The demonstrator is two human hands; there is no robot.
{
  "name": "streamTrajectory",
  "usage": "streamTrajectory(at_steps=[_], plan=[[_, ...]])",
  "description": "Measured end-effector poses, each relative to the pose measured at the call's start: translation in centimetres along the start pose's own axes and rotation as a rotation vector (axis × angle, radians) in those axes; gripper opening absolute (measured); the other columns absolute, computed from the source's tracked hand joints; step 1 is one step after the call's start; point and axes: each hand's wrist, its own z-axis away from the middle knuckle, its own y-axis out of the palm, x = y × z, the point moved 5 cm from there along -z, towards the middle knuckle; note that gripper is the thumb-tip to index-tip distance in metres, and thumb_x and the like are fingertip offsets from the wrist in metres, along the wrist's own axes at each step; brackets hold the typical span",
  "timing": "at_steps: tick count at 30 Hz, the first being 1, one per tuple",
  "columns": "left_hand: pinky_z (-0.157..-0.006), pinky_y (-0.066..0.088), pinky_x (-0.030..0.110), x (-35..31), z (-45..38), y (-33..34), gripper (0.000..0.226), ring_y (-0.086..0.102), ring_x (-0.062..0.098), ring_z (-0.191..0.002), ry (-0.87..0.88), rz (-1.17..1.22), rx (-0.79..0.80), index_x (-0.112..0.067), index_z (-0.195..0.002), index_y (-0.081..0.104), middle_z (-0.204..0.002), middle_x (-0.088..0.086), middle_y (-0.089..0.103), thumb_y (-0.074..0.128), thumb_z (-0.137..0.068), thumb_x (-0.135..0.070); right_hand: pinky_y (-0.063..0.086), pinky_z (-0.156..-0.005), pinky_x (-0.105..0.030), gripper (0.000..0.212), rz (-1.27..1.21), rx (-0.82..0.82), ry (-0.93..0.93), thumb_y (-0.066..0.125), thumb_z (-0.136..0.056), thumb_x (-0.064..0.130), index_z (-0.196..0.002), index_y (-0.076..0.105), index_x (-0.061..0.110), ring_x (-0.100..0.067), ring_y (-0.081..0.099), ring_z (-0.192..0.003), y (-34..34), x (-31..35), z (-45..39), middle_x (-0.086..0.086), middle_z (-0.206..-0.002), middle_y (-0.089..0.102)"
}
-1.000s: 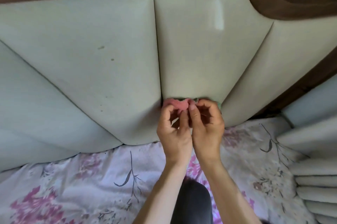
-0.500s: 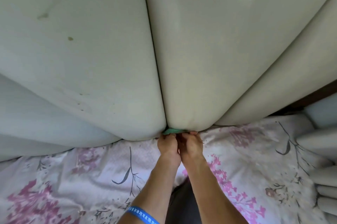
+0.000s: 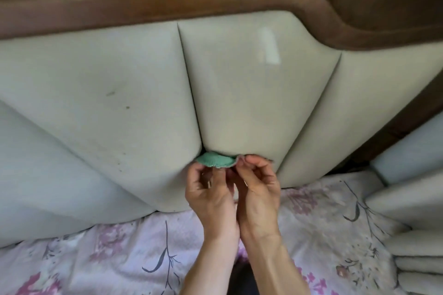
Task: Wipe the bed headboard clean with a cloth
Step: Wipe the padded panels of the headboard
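Raised since the earlier frame, both hands now sit higher on the headboard [image 3: 143, 102]. Left hand [image 3: 208, 196] and right hand [image 3: 257, 189] pinch the green cloth [image 3: 215, 160] with curled fingers, at the seam's foot. Floral sheet [image 3: 96, 258] below.

No readable text, label, brand, number or sign anywhere in view.

My green cloth [image 3: 215, 160] sits bunched at the foot of the seam between two pale padded panels of the headboard [image 3: 239, 93], whose surface shows small dark specks.
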Motion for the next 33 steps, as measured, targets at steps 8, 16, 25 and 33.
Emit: streamTrajectory(at_steps=[8,16,25,33], plan=[[-0.078,0.053,0.032,-13.8,0.7,6.6,0.007,0.065,0.016,-0.085,0.378,0.145,0.266,-0.01,-0.093,0.071,-0.089,0.004,0.072,0.067,-0.087,-0.008,0.056,-0.078,-0.023,0.018,0.374,0.304,-0.801,0.064,-0.09,-0.002,-0.1,0.068,0.012,-0.006,0.068,-0.091,11.5,12.7,4.7,0.007,-0.097,0.071],[-0.102,0.048,0.036,-15.0,1.2,6.6,0.035,0.064,0.018,-0.109,0.231,0.244,0.786,-0.019,-0.115,0.063,-0.11,0.003,0.069,0.053,-0.085,-0.003,0.049,-0.084,-0.049,0.022,1.081,0.074,-1.501,0.069,-0.093,0.027,-0.105,0.073,0.009,-0.032,0.058,-0.095,10.6,15.2,3.7,-0.015,-0.103,0.059],[-0.112,0.04,0.034,-14.6,2.2,7.4,0.046,0.052,0.021,-0.134,0.184,0.222,1.011,-0.016,-0.136,0.046,-0.136,0.006,0.06,0.04,-0.095,0.005,0.045,-0.093,-0.026,0.021,1.096,0.256,-1.377,0.063,-0.097,0.02,-0.115,0.064,0.009,-0.018,0.055,-0.1,9.6,14.1,3.0,-0.01,-0.105,0.053],[-0.08,0.051,0.019,-10.6,2.0,4.1,0.036,0.067,0.014,-0.093,0.334,-0.091,0.61,-0.019,-0.108,0.065,-0.105,-0.001,0.071,0.054,-0.085,0.006,0.043,-0.065,-0.028,0.011,1.031,0.081,-1.056,0.059,-0.087,-0.01,-0.081,0.058,-0.001,-0.01,0.048,-0.076,2.8,11.6,0.3,-0.006,-0.09,0.049]])
